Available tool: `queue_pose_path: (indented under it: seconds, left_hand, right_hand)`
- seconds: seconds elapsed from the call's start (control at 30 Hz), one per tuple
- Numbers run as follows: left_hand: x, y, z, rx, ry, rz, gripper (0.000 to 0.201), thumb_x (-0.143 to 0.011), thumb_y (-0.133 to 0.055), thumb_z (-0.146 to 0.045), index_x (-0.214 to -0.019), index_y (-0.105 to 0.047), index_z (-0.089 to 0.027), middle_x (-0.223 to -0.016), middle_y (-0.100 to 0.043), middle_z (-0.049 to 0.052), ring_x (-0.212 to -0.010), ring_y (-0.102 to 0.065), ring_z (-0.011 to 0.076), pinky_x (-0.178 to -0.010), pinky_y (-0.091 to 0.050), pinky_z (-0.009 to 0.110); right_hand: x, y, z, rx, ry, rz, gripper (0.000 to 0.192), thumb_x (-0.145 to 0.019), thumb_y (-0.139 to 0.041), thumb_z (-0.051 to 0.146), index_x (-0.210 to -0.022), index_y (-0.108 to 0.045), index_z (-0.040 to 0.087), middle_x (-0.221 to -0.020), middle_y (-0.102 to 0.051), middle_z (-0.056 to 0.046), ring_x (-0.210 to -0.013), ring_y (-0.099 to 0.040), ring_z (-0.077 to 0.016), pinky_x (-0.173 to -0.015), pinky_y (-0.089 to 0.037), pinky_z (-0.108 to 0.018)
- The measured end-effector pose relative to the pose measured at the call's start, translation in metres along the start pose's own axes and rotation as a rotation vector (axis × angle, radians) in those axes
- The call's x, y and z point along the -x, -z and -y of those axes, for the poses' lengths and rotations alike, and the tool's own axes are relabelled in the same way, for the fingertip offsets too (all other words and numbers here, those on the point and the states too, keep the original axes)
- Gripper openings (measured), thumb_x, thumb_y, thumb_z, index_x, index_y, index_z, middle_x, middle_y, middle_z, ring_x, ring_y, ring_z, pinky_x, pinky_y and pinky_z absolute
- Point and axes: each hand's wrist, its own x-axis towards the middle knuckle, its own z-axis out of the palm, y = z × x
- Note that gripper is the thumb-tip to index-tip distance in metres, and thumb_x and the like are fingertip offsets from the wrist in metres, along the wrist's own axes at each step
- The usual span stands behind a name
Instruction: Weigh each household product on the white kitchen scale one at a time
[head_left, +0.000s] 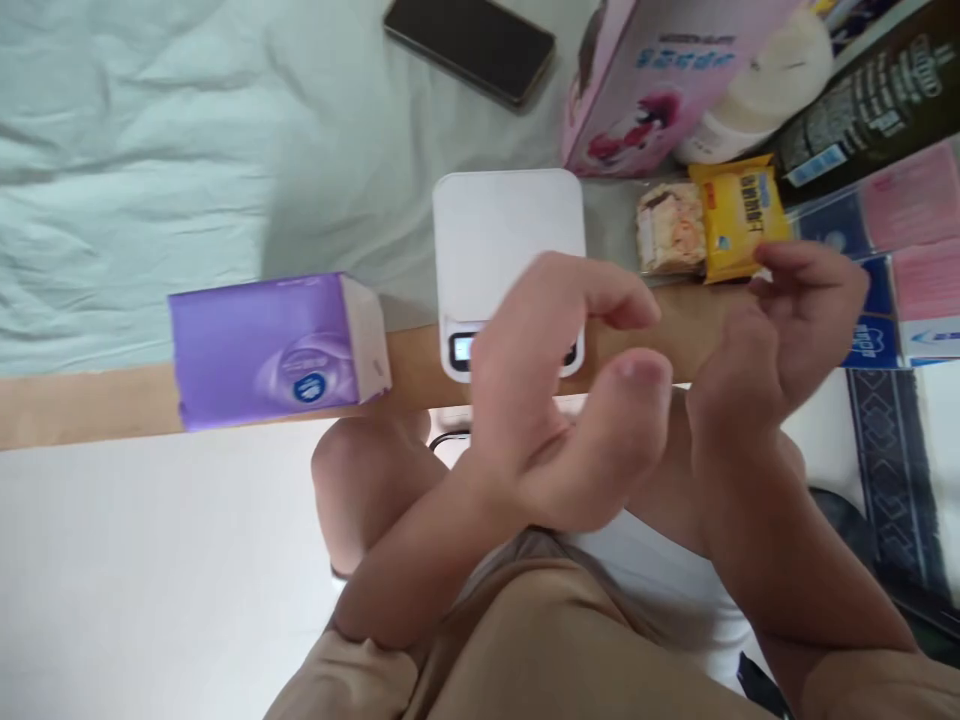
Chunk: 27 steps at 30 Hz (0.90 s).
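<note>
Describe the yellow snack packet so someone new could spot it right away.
Start at the white scale in the middle, then look right. The yellow packet lies there at the right hand fingertips, beside a clear-wrapped pastry. It is the only bright yellow wrapper.

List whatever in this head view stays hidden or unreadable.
- White digital kitchen scale: its display reading, covered by the left hand.
- Yellow snack packet: print too small; right hand fingertips overlap its lower corner.
- Pink cardboard box: top cut off by the frame edge.
</note>
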Motion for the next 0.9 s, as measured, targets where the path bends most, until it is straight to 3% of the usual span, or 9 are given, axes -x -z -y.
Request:
queue_pose_path:
  seconds: [0.1, 0.17, 0.27, 0.37, 0.5, 0.67, 0.8, 0.9]
  left_hand:
    - [-0.004, -0.042, 0.023, 0.05, -0.128, 0.2, 0.028, -0.105, -0.042, -0.046, -0.097, -0.058, -0.025, -0.1, -0.067, 0.003, -0.097, -0.065, 0.0188, -0.09, -0.058, 0.039]
    - [-0.009, -0.063, 0.038, 0.06, -0.121, 0.259, 0.024, -0.105, -0.043, -0.042, -0.097, -0.057, -0.023, -0.1, -0.068, 0.004, -0.099, -0.065, 0.0185, -0.094, -0.058, 0.039]
    - [-0.014, -0.086, 0.054, 0.05, -0.024, 0.282, 0.031, -0.104, -0.042, -0.047, -0.105, -0.059, -0.022, -0.112, -0.068, 0.009, -0.111, -0.064, 0.0201, -0.099, -0.059, 0.039]
    - [-0.014, -0.1, 0.062, 0.024, 0.043, 0.292, 0.042, -0.105, -0.04, -0.052, -0.118, -0.06, -0.018, -0.138, -0.06, 0.016, -0.133, -0.059, 0.0221, -0.114, -0.056, 0.039]
    - [-0.011, -0.109, 0.068, -0.047, 0.053, 0.308, 0.044, -0.105, -0.038, -0.05, -0.128, -0.058, -0.018, -0.154, -0.052, 0.019, -0.151, -0.049, 0.0253, -0.128, -0.048, 0.046]
    - [-0.009, -0.105, 0.071, -0.043, 0.046, 0.341, 0.042, -0.106, -0.04, -0.05, -0.131, -0.057, -0.021, -0.153, -0.053, 0.016, -0.149, -0.051, 0.0232, -0.127, -0.048, 0.046]
    - [-0.008, -0.101, 0.07, -0.013, 0.113, 0.326, 0.042, -0.105, -0.043, -0.052, -0.129, -0.06, -0.023, -0.148, -0.056, 0.013, -0.144, -0.054, 0.0236, -0.121, -0.051, 0.043]
    - [-0.007, -0.1, 0.069, -0.043, 0.092, 0.305, 0.039, -0.105, -0.044, -0.051, -0.124, -0.062, -0.022, -0.139, -0.06, 0.012, -0.137, -0.058, 0.0216, -0.118, -0.053, 0.039]
  right_hand:
    - [-0.011, 0.016, -0.016, 0.191, -0.035, 0.155, 0.05, -0.094, -0.053, 0.035, -0.139, -0.058, 0.014, -0.149, -0.053, -0.02, -0.147, -0.051, -0.0307, -0.126, -0.042, -0.056]
    - [-0.015, 0.019, -0.022, 0.287, -0.045, 0.259, 0.056, -0.097, -0.054, 0.04, -0.146, -0.054, 0.014, -0.162, -0.04, -0.023, -0.158, -0.04, -0.0318, -0.133, -0.034, -0.056]
    - [-0.011, 0.015, -0.025, 0.343, -0.034, 0.36, 0.064, -0.097, -0.055, 0.047, -0.152, -0.05, 0.015, -0.167, -0.031, -0.024, -0.16, -0.035, -0.0373, -0.13, -0.037, -0.061]
    - [-0.005, 0.011, -0.023, 0.376, -0.033, 0.4, 0.058, -0.1, -0.05, 0.046, -0.152, -0.051, 0.019, -0.166, -0.036, -0.022, -0.158, -0.038, -0.0392, -0.128, -0.038, -0.065]
    - [-0.006, 0.013, -0.019, 0.456, -0.084, 0.419, 0.052, -0.104, -0.037, 0.04, -0.15, -0.052, 0.022, -0.166, -0.038, -0.021, -0.142, -0.051, -0.0392, -0.119, -0.041, -0.069]
    - [-0.011, 0.019, -0.019, 0.459, -0.134, 0.524, 0.06, -0.099, -0.046, 0.055, -0.156, -0.047, 0.035, -0.169, -0.028, -0.016, -0.126, -0.053, -0.0372, -0.104, -0.049, -0.07]
    - [-0.01, 0.025, -0.013, 0.499, -0.16, 0.539, 0.062, -0.093, -0.056, 0.052, -0.152, -0.052, 0.032, -0.164, -0.034, -0.018, -0.121, -0.053, -0.037, -0.104, -0.047, -0.07]
    - [-0.009, 0.035, -0.008, 0.509, -0.148, 0.515, 0.046, -0.092, -0.057, 0.049, -0.132, -0.064, 0.026, -0.152, -0.046, -0.015, -0.121, -0.051, -0.034, -0.102, -0.052, -0.062]
